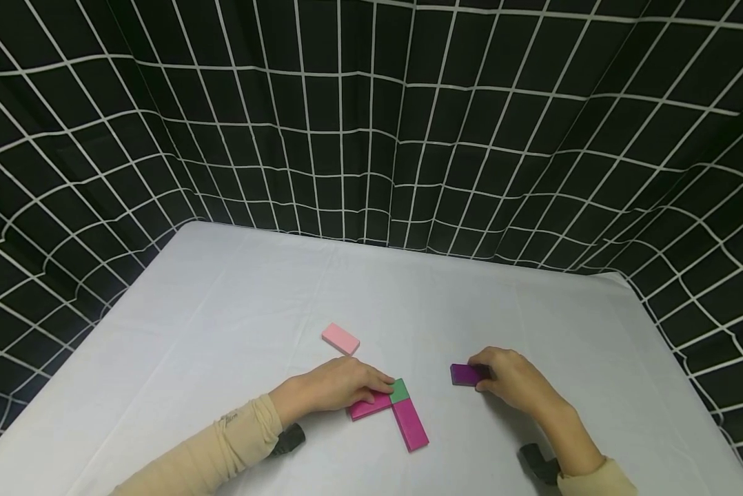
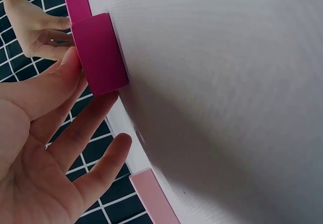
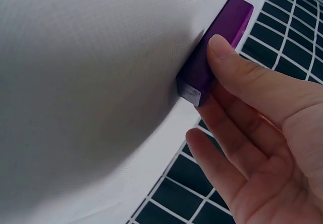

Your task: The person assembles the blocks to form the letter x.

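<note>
My left hand holds a magenta block, with its thumb on one side and fingers reaching over the other. Its index fingertip lies at the edge of a green block. A second magenta block meets the green one at a corner, so the three form an L on the cloth. To the right, my right hand pinches a purple block between thumb and fingers. In the right wrist view, the purple block lies against the white cloth, its end toward the camera shiny.
A pale pink block lies alone beyond my left hand. White cloth covers the table, and a black curtain with a white grid hangs along its back and sides. Dark wrist devices show below both wrists.
</note>
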A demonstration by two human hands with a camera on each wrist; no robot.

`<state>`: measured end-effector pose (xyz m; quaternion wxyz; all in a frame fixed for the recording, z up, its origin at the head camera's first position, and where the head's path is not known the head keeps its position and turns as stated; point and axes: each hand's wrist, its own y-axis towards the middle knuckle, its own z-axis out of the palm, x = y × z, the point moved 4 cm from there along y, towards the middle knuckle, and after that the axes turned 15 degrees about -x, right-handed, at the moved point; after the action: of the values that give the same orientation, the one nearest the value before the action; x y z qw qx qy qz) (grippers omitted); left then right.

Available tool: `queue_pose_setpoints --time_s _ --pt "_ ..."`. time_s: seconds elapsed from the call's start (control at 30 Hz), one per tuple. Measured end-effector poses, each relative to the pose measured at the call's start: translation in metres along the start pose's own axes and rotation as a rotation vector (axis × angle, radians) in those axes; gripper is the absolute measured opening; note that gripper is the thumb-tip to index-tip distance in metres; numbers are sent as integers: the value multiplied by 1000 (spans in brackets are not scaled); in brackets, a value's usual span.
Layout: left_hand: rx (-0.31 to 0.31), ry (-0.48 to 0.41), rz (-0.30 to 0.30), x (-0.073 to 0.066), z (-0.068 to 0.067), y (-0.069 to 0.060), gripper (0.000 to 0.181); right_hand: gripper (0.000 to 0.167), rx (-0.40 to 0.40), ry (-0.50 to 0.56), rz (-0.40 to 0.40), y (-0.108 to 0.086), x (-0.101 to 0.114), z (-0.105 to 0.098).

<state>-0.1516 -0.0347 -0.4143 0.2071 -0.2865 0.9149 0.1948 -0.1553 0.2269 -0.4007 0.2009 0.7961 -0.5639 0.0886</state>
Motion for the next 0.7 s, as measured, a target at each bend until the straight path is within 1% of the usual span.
queue_pose_setpoints --time_s 0.2,0.37,0.7 --pt "5 1 -18 1 0 0 31 30 -16 -24 -22 -1 2 -1" --pt "5 0 -16 0 1 0 31 30 -18 -33 -41 -2 2 -1" --pt "5 5 -16 1 2 0 30 29 -34 -41 -33 -2 2 0"
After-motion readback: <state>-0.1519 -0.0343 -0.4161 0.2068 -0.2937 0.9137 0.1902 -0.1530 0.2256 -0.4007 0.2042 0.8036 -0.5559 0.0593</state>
